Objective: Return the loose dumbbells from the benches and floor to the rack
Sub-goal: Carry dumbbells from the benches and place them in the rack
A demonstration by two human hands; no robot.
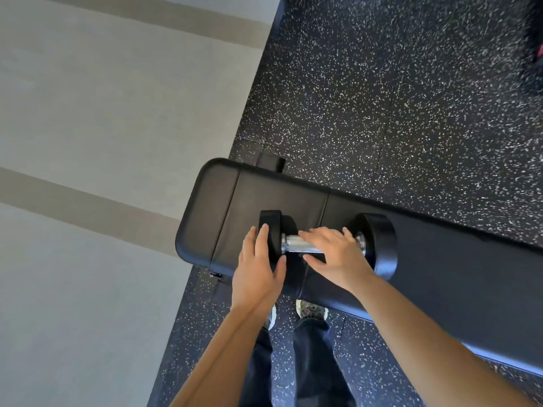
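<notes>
The right hand point(335, 254) lies flat on top of the shiny bar point(295, 243) of a dumbbell point(382, 245). Its fingers point(316, 235) are spread out across the bar and its thumb sits on the near side. It has not wrapped around the bar, so it is only touching, not holding. The left hand point(258, 265) is just beside it. Its fingers are straight and rest on the left round weight point(271, 220), and its thumb touches the near edge of that weight. It is not gripping either. The dumbbell lies on its side on a black padded bench point(223, 201), close to the bench's left end. Its long way runs from left to right, the same way the bench runs, so the bar crosses right under the right palm. That hand is the one over the bar, so I think it only needs to curl its fingers down and around to lift. The left hand could keep the dumbbell from rolling. The dumbbell has two thick black round ends and a short silver bar between them, and it looks heavy. The bench stands on a dark speckled floor point(382, 83). The person's shoes point(311, 309) are just below the bench edge. No rack can be seen here.
</notes>
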